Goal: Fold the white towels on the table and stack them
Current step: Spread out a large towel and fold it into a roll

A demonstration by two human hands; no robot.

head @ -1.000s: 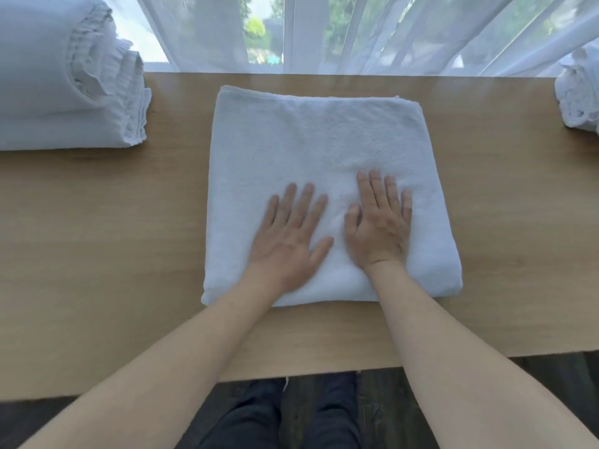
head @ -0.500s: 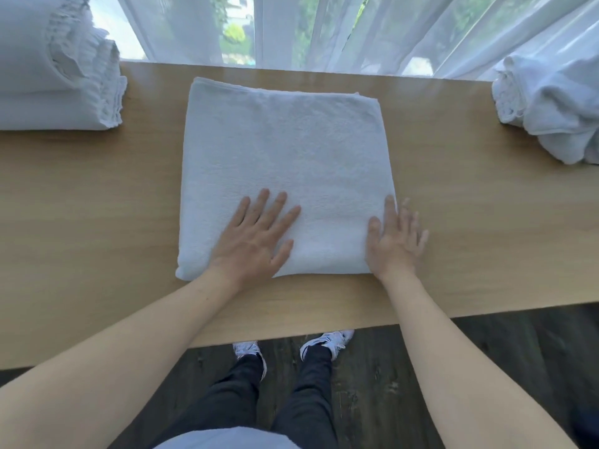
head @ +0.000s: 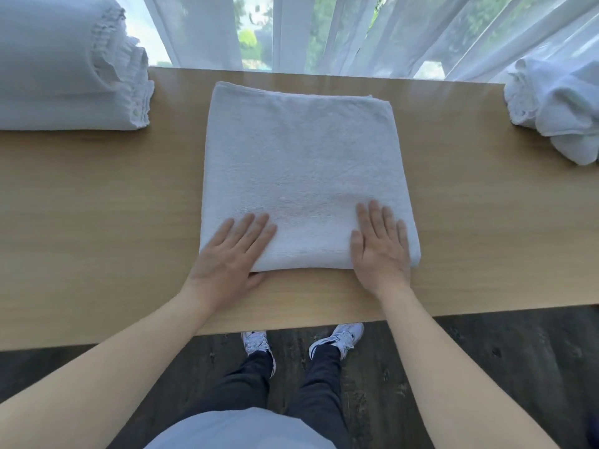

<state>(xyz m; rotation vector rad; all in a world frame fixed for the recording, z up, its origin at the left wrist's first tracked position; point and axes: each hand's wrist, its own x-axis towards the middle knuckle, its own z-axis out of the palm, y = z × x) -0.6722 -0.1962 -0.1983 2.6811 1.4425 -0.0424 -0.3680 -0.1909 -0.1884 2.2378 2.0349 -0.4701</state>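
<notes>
A white towel [head: 301,163], folded into a flat square, lies in the middle of the wooden table [head: 97,222]. My left hand [head: 231,254] rests flat on its near left corner, fingers straight, with the thumb on the table just below the edge. My right hand [head: 381,246] lies flat on the near right corner, fingers straight and together. A stack of folded white towels [head: 68,69] sits at the far left of the table. At the far right lies a loose heap of unfolded white towels [head: 557,105].
Sheer white curtains [head: 324,30] hang over a window right behind the table's far edge. The table's near edge runs just below my wrists, and my legs and white shoes [head: 337,338] stand on dark wooden flooring beneath it.
Both hands slid apart from the towel's middle to its near corners. The right hand went out past the right edge, then came back onto the corner. The camera tilted down.
</notes>
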